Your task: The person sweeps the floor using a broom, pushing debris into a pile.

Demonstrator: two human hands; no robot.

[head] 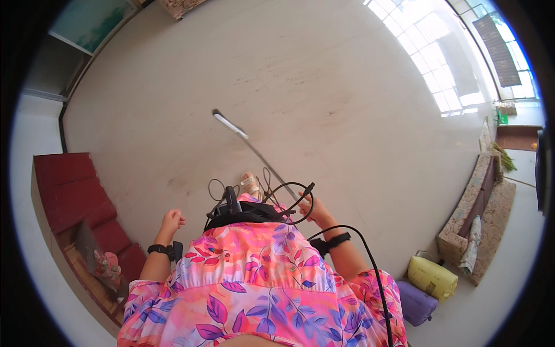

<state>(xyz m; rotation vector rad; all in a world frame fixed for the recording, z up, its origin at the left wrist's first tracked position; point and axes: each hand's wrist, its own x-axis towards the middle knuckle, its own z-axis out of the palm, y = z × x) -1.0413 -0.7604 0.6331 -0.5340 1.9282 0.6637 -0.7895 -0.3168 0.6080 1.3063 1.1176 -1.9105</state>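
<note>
My right hand (pixel 313 210) grips the handle end of a long thin pole (pixel 271 167), right of my waist. The pole slants up and left over the pale floor to a narrow head (pixel 230 125), white along its length with a dark tip; whether it is a broom or a mop cannot be told. My left hand (pixel 173 220) hangs at the left with fingers curled and nothing visible in it. Black straps circle both forearms. A black waist pack (pixel 243 212) with looped cables sits before my waist, close to the right hand. One sandalled foot (pixel 250 184) shows beyond it.
Dark red cabinet (pixel 73 191) with open shelving stands at the left. A patterned sofa (pixel 485 225) is at the right, with yellow (pixel 432 277) and purple (pixel 415 302) bundles near its end. Dark smudges mark the floor (pixel 329 112). A black cable arcs past my right arm.
</note>
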